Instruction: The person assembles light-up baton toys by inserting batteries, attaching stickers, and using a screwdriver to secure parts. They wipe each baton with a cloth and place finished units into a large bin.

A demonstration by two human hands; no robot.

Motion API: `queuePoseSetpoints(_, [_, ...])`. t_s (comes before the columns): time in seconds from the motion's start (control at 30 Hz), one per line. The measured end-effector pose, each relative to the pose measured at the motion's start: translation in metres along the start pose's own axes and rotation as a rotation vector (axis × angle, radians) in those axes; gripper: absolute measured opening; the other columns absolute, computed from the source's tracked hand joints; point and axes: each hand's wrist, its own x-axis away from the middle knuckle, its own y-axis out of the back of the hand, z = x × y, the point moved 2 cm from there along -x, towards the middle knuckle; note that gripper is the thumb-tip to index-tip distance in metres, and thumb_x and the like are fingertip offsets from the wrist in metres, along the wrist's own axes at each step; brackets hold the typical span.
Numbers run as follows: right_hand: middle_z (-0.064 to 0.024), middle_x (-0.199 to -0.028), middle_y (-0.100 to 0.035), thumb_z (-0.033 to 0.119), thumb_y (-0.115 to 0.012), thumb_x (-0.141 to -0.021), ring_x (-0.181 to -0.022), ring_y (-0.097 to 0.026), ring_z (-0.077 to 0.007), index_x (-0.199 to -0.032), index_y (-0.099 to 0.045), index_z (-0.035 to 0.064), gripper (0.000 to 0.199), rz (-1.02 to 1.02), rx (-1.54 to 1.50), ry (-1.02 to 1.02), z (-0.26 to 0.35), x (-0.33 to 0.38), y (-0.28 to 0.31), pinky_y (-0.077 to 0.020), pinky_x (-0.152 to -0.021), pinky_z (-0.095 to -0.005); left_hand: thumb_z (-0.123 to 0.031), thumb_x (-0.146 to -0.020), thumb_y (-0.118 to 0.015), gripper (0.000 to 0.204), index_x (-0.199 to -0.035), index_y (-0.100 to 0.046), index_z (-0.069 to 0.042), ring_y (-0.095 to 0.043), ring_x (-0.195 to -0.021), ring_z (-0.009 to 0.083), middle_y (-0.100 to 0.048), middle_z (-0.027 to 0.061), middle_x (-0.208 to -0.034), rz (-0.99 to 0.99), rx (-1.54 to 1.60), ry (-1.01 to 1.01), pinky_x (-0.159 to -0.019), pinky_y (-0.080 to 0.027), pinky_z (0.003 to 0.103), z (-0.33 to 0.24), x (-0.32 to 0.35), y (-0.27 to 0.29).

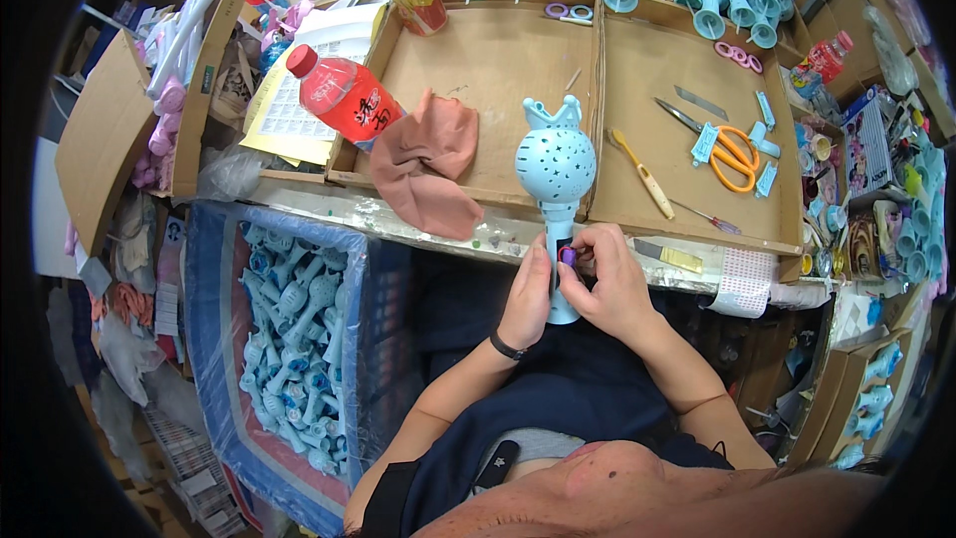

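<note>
Head: held wand (556, 164) near crate (386, 319) of blue parts (299, 329).

The left hand (527, 299) grips the handle of a light-blue plastic wand with a round, star-dotted head (555, 167); the right hand (609, 282) pinches a small purple piece (568, 255) at that handle. Left of the wand lie a crumpled salmon-pink cloth (425, 164) and a red-capped plastic bottle (344, 97); right of it, orange-handled metal scissors (726, 146).

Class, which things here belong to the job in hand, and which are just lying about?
Likely in the job:
light blue piece in left hand
purple part at right hand
similar pieces in blue crate

Apparently just lying about:
red-capped bottle
white-capped bottle
pinkish cloth
</note>
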Motion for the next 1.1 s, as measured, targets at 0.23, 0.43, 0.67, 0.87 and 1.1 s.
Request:
queuePoseSetpoints(0.23, [-0.0068, -0.08, -0.056, 0.007, -0.071, -0.075, -0.068, -0.06, -0.0165, -0.107, -0.052, 0.0025, 0.037, -0.007, -0.258, -0.077, 0.005, 0.003, 0.002, -0.0485, -0.058, -0.0281, -0.032, -0.105, -0.032, 0.037, -0.122, -0.048, -0.004, -0.056, -0.086, 0.0109, -0.058, 0.0055, -0.101, -0.035, 0.05, 0.09, -0.077, -0.047, 0.026, 0.0, 0.002, 0.005])
queuePoseSetpoints(0.43, [-0.0049, -0.083, -0.057, 0.01, -0.073, -0.079, -0.07, -0.058, -0.0107, -0.111, -0.057, 0.0024, 0.037, 0.056, -0.277, -0.079, 0.004, 0.005, 0.013, -0.0466, -0.057, -0.0228, -0.025, -0.104, -0.035, 0.037, -0.132, -0.042, -0.002, -0.055, -0.095, 0.0102, -0.057, 0.005, -0.107, -0.028, 0.118, 0.056, -0.087, -0.045, 0.026, -0.004, 0.003, 0.001])
queuePoseSetpoints(0.67, [-0.0069, -0.095, -0.059, 0.013, -0.07, -0.086, -0.07, -0.059, -0.0083, -0.114, -0.052, 0.0001, 0.036, 0.036, -0.549, -0.273, -0.008, 0.011, 0.001, -0.0476, -0.059, -0.021, -0.009, -0.099, -0.044, 0.037, -0.135, -0.038, 0.0, -0.055, -0.098, 0.0092, -0.056, 0.0058, -0.111, -0.041, 0.01, -0.023, -0.085, -0.045, 0.024, 0.0, 0.005, 0.002])
queuePoseSetpoints(0.87, [-0.0095, -0.096, -0.058, 0.012, -0.067, -0.089, -0.073, -0.061, -0.009, -0.117, -0.043, 0.0006, 0.039, 0.105, -0.683, -0.458, -0.007, 0.017, 0.008, -0.0492, -0.063, -0.0221, -0.009, -0.1, -0.044, 0.031, -0.129, -0.041, 0.001, -0.056, -0.086, 0.0079, -0.059, 0.0048, -0.102, -0.102, -0.064, 0.01, -0.076, -0.047, 0.022, 0.0, 0.005, 0.002])
queuePoseSetpoints(1.1, [-0.0088, -0.099, -0.054, 0.006, -0.059, -0.093, -0.076, -0.062, -0.0123, -0.118, -0.037, 0.003, 0.034, 0.121, -0.986, -0.532, -0.007, 0.022, 0.003, -0.0499, -0.063, -0.0239, -0.009, -0.1, -0.044, 0.027, -0.124, -0.043, 0.002, -0.058, -0.082, 0.008, -0.061, 0.0074, -0.1, -0.119, -0.157, -0.04, -0.072, -0.049, 0.024, 0.0, 0.003, 0.003])
